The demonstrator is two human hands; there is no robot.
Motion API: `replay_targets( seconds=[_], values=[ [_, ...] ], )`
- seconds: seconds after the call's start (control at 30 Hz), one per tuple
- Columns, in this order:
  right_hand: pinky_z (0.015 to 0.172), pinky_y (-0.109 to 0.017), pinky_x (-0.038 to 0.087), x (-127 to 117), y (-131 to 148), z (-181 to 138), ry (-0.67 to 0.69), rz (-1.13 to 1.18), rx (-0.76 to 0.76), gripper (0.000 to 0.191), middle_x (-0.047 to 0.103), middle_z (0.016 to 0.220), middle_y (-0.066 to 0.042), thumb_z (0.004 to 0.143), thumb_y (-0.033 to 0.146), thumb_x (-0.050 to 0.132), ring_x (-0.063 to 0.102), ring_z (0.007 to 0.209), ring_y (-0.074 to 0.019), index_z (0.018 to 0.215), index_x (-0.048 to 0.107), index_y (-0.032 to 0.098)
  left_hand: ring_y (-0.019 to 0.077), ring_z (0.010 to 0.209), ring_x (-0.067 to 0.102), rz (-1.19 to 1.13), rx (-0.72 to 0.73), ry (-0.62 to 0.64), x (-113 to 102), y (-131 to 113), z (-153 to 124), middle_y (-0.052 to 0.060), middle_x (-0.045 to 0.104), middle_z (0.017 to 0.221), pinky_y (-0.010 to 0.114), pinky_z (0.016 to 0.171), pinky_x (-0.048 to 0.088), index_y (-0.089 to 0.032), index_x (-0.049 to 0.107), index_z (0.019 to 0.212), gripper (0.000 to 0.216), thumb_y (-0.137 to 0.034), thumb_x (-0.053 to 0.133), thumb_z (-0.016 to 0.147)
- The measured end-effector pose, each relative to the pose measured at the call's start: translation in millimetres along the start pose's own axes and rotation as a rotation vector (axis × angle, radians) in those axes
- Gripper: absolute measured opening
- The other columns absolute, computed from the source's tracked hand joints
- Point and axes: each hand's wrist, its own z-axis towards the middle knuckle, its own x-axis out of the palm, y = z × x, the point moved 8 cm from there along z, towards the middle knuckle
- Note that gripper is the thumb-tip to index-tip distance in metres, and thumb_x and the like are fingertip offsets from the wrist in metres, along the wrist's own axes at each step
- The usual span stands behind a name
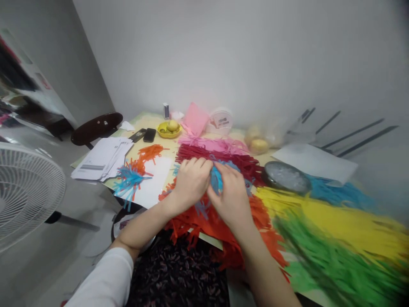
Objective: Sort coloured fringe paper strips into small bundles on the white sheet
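Note:
My left hand (192,182) is closed, its fingers curled around one end of a piece of blue fringed paper (216,181). From the other side my right hand (231,197) pinches the same blue paper, thumb and fingers nearly touching the left hand. Grey-blue strips hang below and behind the hands. Beneath them lies a wide heap of orange-red fringed paper (217,226), spilling over the table's front edge. Dark red fringed paper (220,157) lies just beyond the hands. Left of them rests a blue and orange tassel (131,178).
Yellow fringed paper (345,217) and green fringed paper (332,251) spread at right, near a dark bowl (286,177). A stack of papers (101,158), a phone (149,135) and a yellow fruit dish (169,132) are at left. A white fan (28,196) stands beside the table.

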Motion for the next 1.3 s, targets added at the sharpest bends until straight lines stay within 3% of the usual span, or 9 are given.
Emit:
replay_targets(
  seconds=[0.17, 0.33, 0.47, 0.6, 0.8, 1.0, 1.1, 1.2, 1.3],
  values=[
    [0.098, -0.044, 0.047, -2, -20, 9, 0.022, -0.039, -0.002, 0.037, 0.070, 0.110, -0.014, 0.078, 0.010, 0.046, 0.061, 0.106, -0.0295, 0.110, 0.063, 0.017, 0.0247, 0.097, 0.061, -0.173, -0.007, 0.020, 2, 7, -4, 0.007, 0.069, 0.098, 0.038, 0.085, 0.046, -0.018, 0.061, 0.100, 0.016, -0.017, 0.054, 0.085],
    [0.078, -0.035, 0.052, -27, -45, 13, 0.171, 0.001, 0.075, 0.040, 0.074, 0.098, -0.009, 0.069, 0.012, 0.048, 0.067, 0.084, -0.0261, 0.104, 0.066, 0.020, 0.0186, 0.096, 0.065, -0.699, -0.069, 0.092, 15, 41, 0, 0.005, 0.072, 0.102, 0.029, 0.089, 0.049, -0.017, 0.066, 0.099, 0.034, -0.006, 0.049, 0.071],
    [0.059, -0.027, 0.049, -40, -57, 11, 0.216, 0.246, 0.194, 0.029, 0.071, 0.078, -0.002, 0.071, 0.018, 0.049, 0.062, 0.063, -0.0191, 0.095, 0.067, 0.023, 0.0156, 0.078, 0.065, -0.968, -0.140, 0.155, 18, 50, 3, 0.003, 0.072, 0.088, 0.025, 0.074, 0.051, -0.015, 0.066, 0.092, 0.032, -0.008, 0.047, 0.067],
    [0.048, -0.023, 0.045, -37, -70, 2, 0.241, 0.542, 0.311, 0.029, 0.073, 0.085, -0.001, 0.074, 0.022, 0.059, 0.061, 0.060, -0.0158, 0.100, 0.071, 0.024, 0.0179, 0.093, 0.067, -1.162, -0.128, 0.186, 11, 41, 5, 0.006, 0.073, 0.105, 0.025, 0.081, 0.051, -0.016, 0.070, 0.101, 0.039, -0.007, 0.050, 0.069],
    [0.063, -0.028, 0.054, -36, -85, -12, 0.221, 0.662, 0.381, 0.017, 0.073, 0.102, -0.006, 0.076, 0.027, 0.067, 0.068, 0.084, -0.0211, 0.088, 0.079, 0.025, 0.0203, 0.094, 0.067, -1.352, -0.114, 0.314, 15, 35, 2, 0.008, 0.075, 0.096, 0.029, 0.084, 0.050, -0.017, 0.078, 0.085, 0.023, -0.015, 0.059, 0.074],
    [0.080, -0.036, 0.056, -55, -60, -3, 0.282, 0.535, 0.141, 0.020, 0.070, 0.103, -0.006, 0.081, 0.028, 0.061, 0.067, 0.093, -0.0239, 0.077, 0.081, 0.028, 0.0133, 0.073, 0.059, -1.463, -0.161, 0.319, 22, 41, 1, 0.005, 0.068, 0.077, 0.025, 0.071, 0.047, -0.016, 0.075, 0.065, 0.021, -0.010, 0.055, 0.066],
    [0.086, -0.038, 0.057, -58, -57, -3, 0.445, 0.458, 0.055, 0.023, 0.068, 0.119, -0.007, 0.084, 0.037, 0.064, 0.066, 0.105, -0.0271, 0.101, 0.079, 0.031, 0.0145, 0.076, 0.061, -1.368, -0.149, 0.360, 17, 40, 0, 0.006, 0.067, 0.082, 0.026, 0.070, 0.048, -0.016, 0.074, 0.064, 0.026, -0.007, 0.051, 0.061],
    [0.090, -0.038, 0.056, -51, -66, -2, 0.593, 0.518, 0.083, 0.074, 0.062, 0.135, -0.009, 0.078, 0.051, 0.073, 0.060, 0.120, -0.0297, 0.145, 0.050, 0.032, 0.0148, 0.083, 0.062, -1.198, -0.025, 0.371, 3, 33, -1, 0.005, 0.067, 0.092, 0.026, 0.075, 0.050, -0.018, 0.075, 0.068, 0.035, -0.004, 0.045, 0.059],
    [0.084, -0.036, 0.056, -35, -75, 5, 0.618, 0.585, 0.216, 0.071, 0.070, 0.121, -0.011, 0.083, 0.064, 0.061, 0.065, 0.109, -0.0290, 0.143, 0.052, 0.027, 0.0142, 0.088, 0.062, -1.062, 0.131, 0.390, -6, 21, -2, 0.004, 0.066, 0.096, 0.027, 0.082, 0.050, -0.019, 0.076, 0.071, 0.042, -0.002, 0.040, 0.059]
  ],
)
